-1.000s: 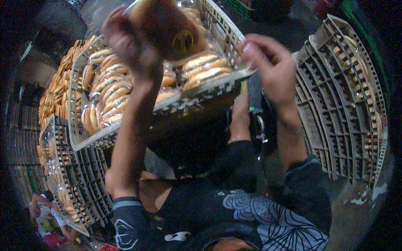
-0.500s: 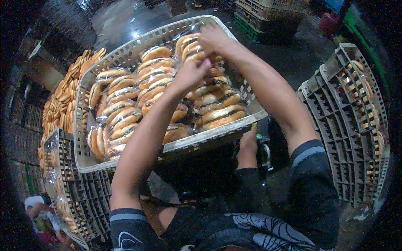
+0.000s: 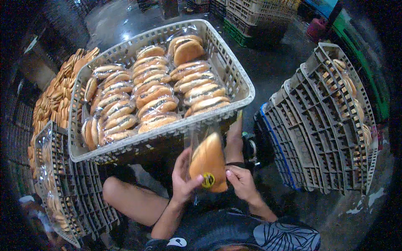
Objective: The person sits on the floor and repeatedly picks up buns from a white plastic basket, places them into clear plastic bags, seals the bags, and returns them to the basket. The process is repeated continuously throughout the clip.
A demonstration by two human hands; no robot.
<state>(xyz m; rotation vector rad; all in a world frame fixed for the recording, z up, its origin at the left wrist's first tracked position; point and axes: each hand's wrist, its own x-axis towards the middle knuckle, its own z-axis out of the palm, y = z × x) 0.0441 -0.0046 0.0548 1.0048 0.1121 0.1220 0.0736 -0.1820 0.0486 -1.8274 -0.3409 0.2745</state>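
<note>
Above my lap, a golden bun in a clear plastic bag with a round yellow and black sticker is held between my two hands. My left hand grips its left side, the thumb beside the sticker. At its lower right edge, my right hand pinches the bag or the bun's corner. Just beyond them stands a pale plastic crate holding rows of bagged buns with a dark filling. In its far right corner one bagged bun lies with its broad face up.
Stacked crates with more buns rise on my right. To the left stand another crate stack and a large heap of loose buns. More stacked crates and a reddish gas cylinder are at the back.
Both my hands have left the crate's far right part and come back to my lap. A bagged bun is now between them. The view has shifted slightly.
</note>
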